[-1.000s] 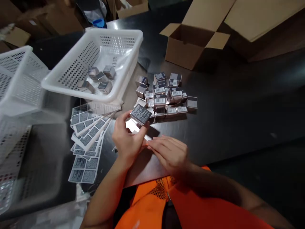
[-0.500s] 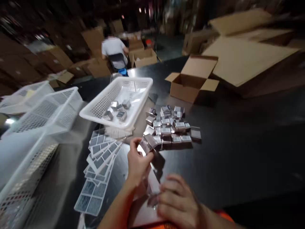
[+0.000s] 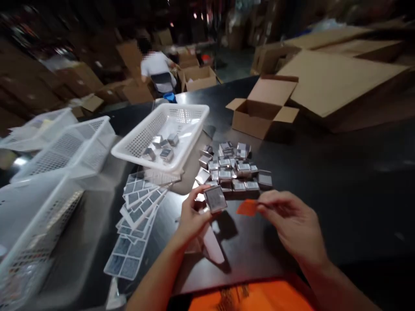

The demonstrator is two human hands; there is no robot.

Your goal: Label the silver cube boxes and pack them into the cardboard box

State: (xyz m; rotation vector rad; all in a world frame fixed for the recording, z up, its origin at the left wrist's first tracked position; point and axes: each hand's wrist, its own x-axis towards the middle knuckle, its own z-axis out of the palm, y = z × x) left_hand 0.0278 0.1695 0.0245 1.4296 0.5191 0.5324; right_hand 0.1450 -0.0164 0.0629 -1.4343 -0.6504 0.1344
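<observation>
Just below the centre of the frame, the left hand (image 3: 191, 218) holds a small silver box (image 3: 215, 199) — its fingers (image 3: 198, 193) closed on the box's edges, the dark labelled face turned up. To the right, the right hand (image 3: 292, 220) pinches a small orange slip (image 3: 247, 208) between thumb and fingertips, the slip poking out leftward, just beside the box but apart from it. Both hover over the dark table (image 3: 324, 181). Beyond them lies a pile of boxes (image 3: 233, 170); to the left, fanned label sheets (image 3: 138, 211) — and a white basket (image 3: 162, 134) above those.
</observation>
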